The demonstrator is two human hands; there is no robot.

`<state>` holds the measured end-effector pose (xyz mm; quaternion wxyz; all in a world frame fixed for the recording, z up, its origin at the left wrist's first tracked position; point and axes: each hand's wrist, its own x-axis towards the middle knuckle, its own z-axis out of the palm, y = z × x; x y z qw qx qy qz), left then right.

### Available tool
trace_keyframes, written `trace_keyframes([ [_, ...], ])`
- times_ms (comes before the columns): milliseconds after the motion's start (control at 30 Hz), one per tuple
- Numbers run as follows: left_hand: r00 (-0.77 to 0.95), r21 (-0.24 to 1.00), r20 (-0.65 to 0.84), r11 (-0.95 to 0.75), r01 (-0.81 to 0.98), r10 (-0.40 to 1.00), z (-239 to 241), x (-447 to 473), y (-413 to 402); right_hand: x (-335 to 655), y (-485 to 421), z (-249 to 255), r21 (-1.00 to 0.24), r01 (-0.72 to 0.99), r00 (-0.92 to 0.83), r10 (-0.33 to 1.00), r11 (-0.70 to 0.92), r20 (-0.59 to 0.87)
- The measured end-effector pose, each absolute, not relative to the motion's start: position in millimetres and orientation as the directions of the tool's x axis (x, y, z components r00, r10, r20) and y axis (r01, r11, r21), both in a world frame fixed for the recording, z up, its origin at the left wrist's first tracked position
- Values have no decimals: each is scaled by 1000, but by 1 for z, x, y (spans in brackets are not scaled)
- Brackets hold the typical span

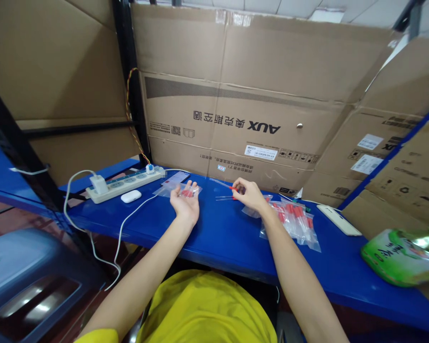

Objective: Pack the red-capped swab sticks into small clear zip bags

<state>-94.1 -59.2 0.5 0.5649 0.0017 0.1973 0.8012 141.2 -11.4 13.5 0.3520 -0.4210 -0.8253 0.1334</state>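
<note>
My left hand (186, 206) is turned palm up above the blue table, its fingers curled around a small clear plastic bag (164, 190) with something red in it. Between the fingertips of my right hand (250, 194) is a thin stick with a red end (232, 187); its clear, slender part points left. Just below it, another thin clear piece (224, 197) lies on the table, its red end partly under my fingers. Beside my right wrist lies a pile of clear bags with red pieces (296, 221), partly hidden by the forearm.
A power strip (128, 183) with a white charger stands at the left, near a white earbud case (130, 196) and a phone (177, 178). At the right are a white flat device (339, 220) and a green bottle (402, 257). Cardboard (243, 57) walls the table's back.
</note>
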Motion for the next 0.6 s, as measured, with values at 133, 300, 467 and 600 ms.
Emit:
trace_keyframes([
  [133,-388,284,-247,-316,-905,888,0,-96,-58,129,-21,16,-522,524,-464,739,673,489],
  [300,-344,309,-219,-270,-912,913,1,-90,-62,111,-29,9,-458,554,-466,715,695,520],
  [467,-248,378,-198,-160,-912,948,2,-83,-66,95,-34,1,-375,626,-435,706,683,559],
  [600,-178,408,-172,-95,-908,969,0,-81,-65,82,-40,-2,-337,639,-427,683,691,592],
])
